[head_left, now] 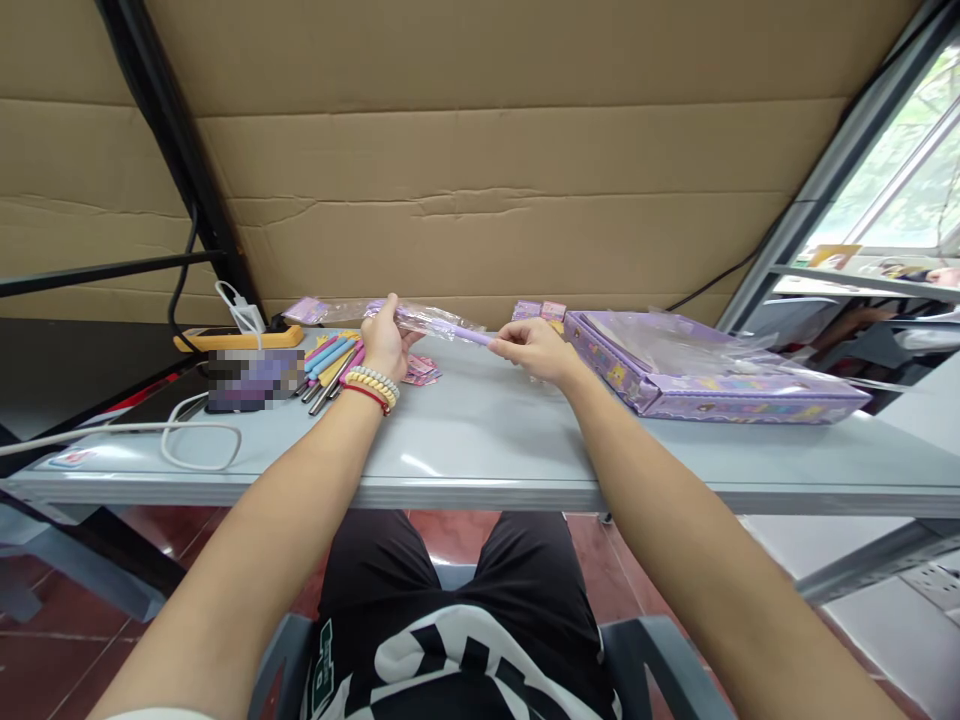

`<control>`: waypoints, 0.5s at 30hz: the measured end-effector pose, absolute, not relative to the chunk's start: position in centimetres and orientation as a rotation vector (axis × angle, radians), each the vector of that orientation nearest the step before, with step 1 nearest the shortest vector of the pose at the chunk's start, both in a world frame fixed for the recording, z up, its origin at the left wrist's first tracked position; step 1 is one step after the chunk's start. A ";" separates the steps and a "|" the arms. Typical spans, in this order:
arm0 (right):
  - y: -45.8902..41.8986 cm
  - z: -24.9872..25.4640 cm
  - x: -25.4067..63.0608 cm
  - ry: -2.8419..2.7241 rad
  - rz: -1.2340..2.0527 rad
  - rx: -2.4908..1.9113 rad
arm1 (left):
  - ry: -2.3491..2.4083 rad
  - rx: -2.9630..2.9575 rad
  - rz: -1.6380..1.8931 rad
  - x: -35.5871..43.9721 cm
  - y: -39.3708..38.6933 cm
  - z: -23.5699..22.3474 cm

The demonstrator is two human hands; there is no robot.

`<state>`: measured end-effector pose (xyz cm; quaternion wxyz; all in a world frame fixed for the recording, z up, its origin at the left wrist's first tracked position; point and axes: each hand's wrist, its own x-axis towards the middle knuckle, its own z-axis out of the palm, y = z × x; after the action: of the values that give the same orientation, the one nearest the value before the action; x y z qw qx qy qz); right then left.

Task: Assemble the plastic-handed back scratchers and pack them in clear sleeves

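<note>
Over the pale-grey table [480,430], the left hand [384,342] is gripping a clear plastic sleeve [436,318] around a slim lilac stick [471,334]; the right hand [538,350] is pinching its right end, any pull needing steadiness.

Daylight is pouring through the window [889,165], glare is streaking the table [480,440], and wide-angle distortion is bending the edges.

My left hand [387,338] grips a clear plastic wrapper [439,322] and my right hand [534,350] pinches the end of a slender purple stick [466,334] that extends from it, both held above the grey table [480,440]. Coloured pens [330,365] lie beside my left wrist, with small pink cards [422,371] just right of them. The purple box [720,370] rests flat on my right, loose clear film on its top.
</note>
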<state>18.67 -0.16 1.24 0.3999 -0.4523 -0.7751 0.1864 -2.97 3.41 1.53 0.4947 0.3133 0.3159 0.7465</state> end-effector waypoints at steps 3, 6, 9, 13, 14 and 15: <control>-0.3 0.8 17.9 -1.983 0.579 -1.158 | 0.748 0.760 1.824 -2.6 3.2 1.3; -0.4 0.4 17.0 -2.034 0.583 -1.185 | 0.744 0.863 1.747 -2.1 2.8 1.0; -0.2 0.3 16.7 -2.110 0.625 -1.237 | 0.760 0.898 1.700 -1.8 2.5 1.2; 0.3 0.6 17.8 -2.233 0.542 -1.383 | 0.863 0.743 1.840 -2.7 3.0 1.8; 0.4 0.8 18.2 -2.268 0.485 -1.445 | 0.897 0.697 1.883 -3.2 3.4 1.9; 0.5 0.9 18.7 -2.299 0.428 -1.520 | 0.915 0.667 1.933 -3.8 3.8 2.0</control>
<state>18.72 0.55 0.91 0.1756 -0.5365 -0.8115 0.1512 -3.82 3.76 1.98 0.4358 0.2681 0.3675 0.7766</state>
